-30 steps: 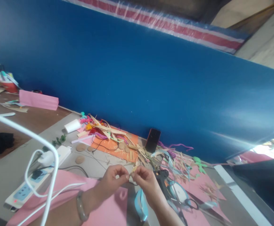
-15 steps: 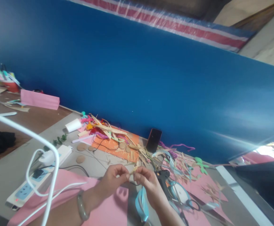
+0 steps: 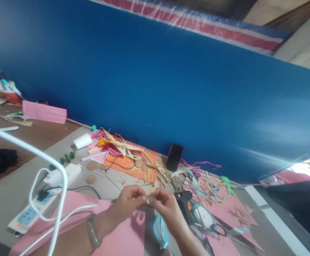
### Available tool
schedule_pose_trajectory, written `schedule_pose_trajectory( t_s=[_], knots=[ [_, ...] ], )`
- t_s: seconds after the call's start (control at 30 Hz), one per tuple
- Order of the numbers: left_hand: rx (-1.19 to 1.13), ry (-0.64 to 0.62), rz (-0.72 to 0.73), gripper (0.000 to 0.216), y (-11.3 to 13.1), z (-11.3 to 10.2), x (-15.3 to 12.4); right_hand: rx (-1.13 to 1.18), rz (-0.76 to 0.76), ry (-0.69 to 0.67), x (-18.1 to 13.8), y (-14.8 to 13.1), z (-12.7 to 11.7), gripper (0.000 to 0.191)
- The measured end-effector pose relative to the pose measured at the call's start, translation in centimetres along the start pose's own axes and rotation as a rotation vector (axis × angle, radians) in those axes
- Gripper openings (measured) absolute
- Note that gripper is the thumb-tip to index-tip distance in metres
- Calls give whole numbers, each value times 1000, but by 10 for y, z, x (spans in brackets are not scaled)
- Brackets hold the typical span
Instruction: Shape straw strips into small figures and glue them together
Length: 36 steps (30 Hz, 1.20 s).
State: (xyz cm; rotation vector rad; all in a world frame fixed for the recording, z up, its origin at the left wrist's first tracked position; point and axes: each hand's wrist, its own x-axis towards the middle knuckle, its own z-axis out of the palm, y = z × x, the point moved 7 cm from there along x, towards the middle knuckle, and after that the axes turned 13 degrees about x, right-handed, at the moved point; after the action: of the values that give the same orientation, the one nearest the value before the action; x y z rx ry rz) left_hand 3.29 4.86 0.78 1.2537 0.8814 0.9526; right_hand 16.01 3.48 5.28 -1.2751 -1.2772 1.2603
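My left hand (image 3: 128, 202) and my right hand (image 3: 163, 205) meet fingertip to fingertip above the table, both pinched on a small tan straw strip (image 3: 151, 194) held between them. A grey bangle (image 3: 91, 232) circles my left wrist. Under my hands lies a pink paper sheet (image 3: 123, 238), and a light blue ribbon roll (image 3: 160, 232) stands just below my right wrist. A black glue gun (image 3: 184, 203) rests to the right of my right hand.
A white power strip (image 3: 37, 206) with white cables (image 3: 56, 199) lies at the left. Straw scraps, cardboard discs and an orange sheet (image 3: 128, 164) clutter the middle; a black phone (image 3: 174, 158) leans on the blue wall. Scissors (image 3: 224, 232) lie at the right.
My hands stay pinched on the strip and have barely shifted; the view has drifted slightly.
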Motion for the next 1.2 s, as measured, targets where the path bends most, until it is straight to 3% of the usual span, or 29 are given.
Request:
schedule_pose_trajectory(
  t_s=[0.33, 0.63, 0.97, 1.2],
  knots=[
    [239, 42, 88, 10, 3, -5, -1, 34, -10, -9, 1, 8, 2, 14],
    [430, 104, 187, 11, 22, -6, -9, 36, -9, -2, 0, 7, 4, 17],
    [420, 131, 169, 12, 21, -7, -9, 70, -12, -31, 1, 8, 5, 17],
    [179, 71, 75, 12, 3, -7, 0, 108, 42, -113, 1, 8, 1, 22]
  ],
)
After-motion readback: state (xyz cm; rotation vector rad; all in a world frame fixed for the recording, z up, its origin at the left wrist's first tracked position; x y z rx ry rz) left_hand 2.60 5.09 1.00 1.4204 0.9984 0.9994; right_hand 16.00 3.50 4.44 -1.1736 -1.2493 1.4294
